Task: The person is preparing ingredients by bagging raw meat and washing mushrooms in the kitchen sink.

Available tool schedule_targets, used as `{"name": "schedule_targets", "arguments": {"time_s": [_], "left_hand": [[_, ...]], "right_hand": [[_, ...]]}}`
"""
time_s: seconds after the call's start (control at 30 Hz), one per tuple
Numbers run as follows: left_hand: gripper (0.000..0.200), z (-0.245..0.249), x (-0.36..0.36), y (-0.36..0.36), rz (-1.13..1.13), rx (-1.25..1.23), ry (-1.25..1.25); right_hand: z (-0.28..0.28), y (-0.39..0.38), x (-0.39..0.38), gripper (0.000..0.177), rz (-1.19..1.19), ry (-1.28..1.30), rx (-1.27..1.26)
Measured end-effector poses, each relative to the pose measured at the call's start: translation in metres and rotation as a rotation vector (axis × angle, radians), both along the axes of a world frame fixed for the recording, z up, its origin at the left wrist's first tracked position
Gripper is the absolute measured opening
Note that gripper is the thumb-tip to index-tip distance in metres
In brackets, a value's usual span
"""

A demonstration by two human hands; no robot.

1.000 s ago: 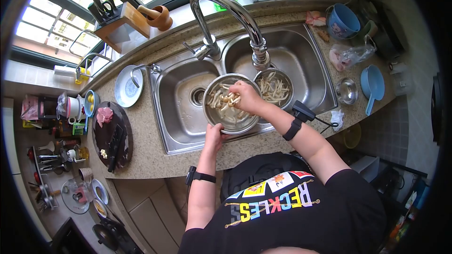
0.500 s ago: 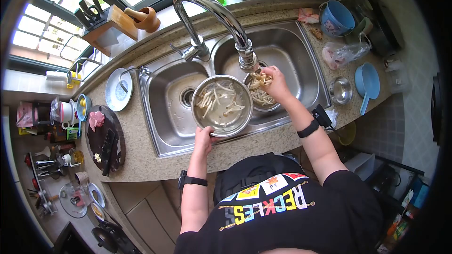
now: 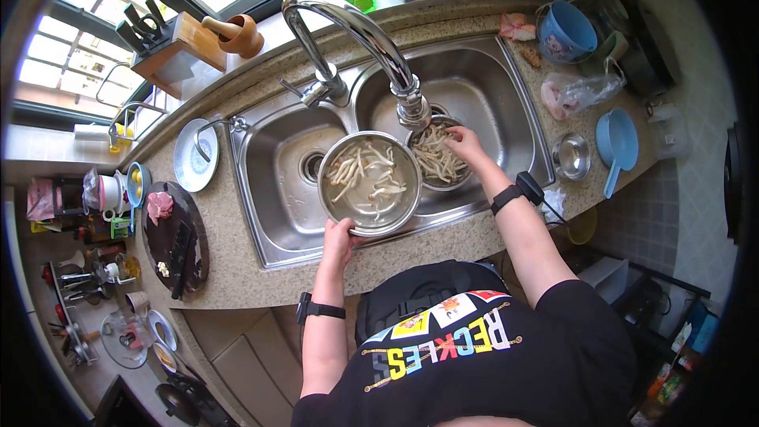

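My left hand point(image 3: 340, 242) grips the near rim of a round metal bowl point(image 3: 370, 225), tilted slightly over the divider of the double sink. Pale, slender mushrooms point(image 3: 348, 173) lie in water inside it. My right hand point(image 3: 466, 145) is at the right edge of a second metal bowl point(image 3: 448, 186) in the right basin, its fingers closed at the mushrooms point(image 3: 435, 156) heaped there. What those fingertips hold, if anything, is too small to make out. The faucet point(image 3: 411, 103) hangs over the second bowl's upper left side, with no clear stream visible.
Left of the sink are a white plate point(image 3: 196, 156) and a dark cutting board point(image 3: 158, 237) with meat and a cleaver. On the right stand a small metal bowl point(image 3: 572, 156), a blue scoop point(image 3: 617, 141) and a blue bucket point(image 3: 567, 30). A knife block point(image 3: 178, 51) is behind.
My right hand has lowered toward the right bowl; the mushrooms it held have left its fingers. More of that bowl's heap shows. The left bowl has shifted slightly left and nearer me.
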State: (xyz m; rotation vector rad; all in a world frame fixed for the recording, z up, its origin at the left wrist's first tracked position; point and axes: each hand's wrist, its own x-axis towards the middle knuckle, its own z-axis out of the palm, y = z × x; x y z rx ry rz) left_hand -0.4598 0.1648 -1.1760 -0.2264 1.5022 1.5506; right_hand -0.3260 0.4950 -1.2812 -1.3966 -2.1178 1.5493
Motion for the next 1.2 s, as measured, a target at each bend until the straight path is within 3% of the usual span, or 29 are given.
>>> {"name": "schedule_targets", "arguments": {"time_s": [0.07,0.13,0.2,0.27,0.33,0.47,0.53,0.57,0.6,0.67,0.8,0.93,1.2], "left_hand": [[0.029,-0.005,-0.001,-0.004,-0.013,-0.005,-0.001],[0.027,-0.010,-0.002,-0.009,-0.018,-0.005,0.002],[0.026,-0.013,-0.005,-0.013,-0.032,-0.031,0.010],[0.025,-0.009,-0.004,-0.013,-0.018,0.007,-0.009],[0.026,-0.007,-0.003,-0.013,-0.019,0.012,-0.010],[0.027,-0.003,0.002,-0.007,0.009,-0.011,-0.002],[0.027,-0.008,0.003,-0.006,0.026,-0.019,0.019],[0.028,-0.011,0.002,-0.006,0.009,-0.011,0.010],[0.028,-0.011,0.002,-0.003,0.011,-0.008,0.010],[0.027,-0.009,0.004,0.000,0.030,0.006,-0.001],[0.027,-0.008,0.001,-0.005,0.019,0.003,0.003],[0.028,-0.007,0.002,-0.008,0.007,-0.008,-0.009],[0.027,-0.012,0.003,-0.009,0.022,-0.057,0.036]], "right_hand": [[0.029,-0.008,-0.001,0.029,-0.117,0.067,-0.041],[0.048,-0.020,-0.010,0.020,-0.079,0.192,0.020],[0.100,-0.045,-0.027,0.016,-0.076,0.560,-0.080],[0.121,-0.071,-0.042,0.015,0.076,0.643,-0.217],[0.147,-0.096,-0.060,0.019,0.334,0.439,-0.037],[0.127,-0.131,-0.097,0.029,0.402,0.439,0.119],[0.122,-0.144,-0.112,0.039,0.546,0.347,0.359],[0.120,-0.151,-0.119,0.044,0.554,0.231,0.332],[0.124,-0.155,-0.122,0.044,0.557,0.231,0.334],[0.133,-0.162,-0.124,0.048,0.739,-0.029,0.598],[0.127,-0.180,-0.116,0.040,0.847,-0.140,0.791],[0.121,-0.186,-0.105,0.029,0.956,-0.117,0.777],[0.130,-0.167,-0.084,0.026,0.725,0.152,0.774]]}}
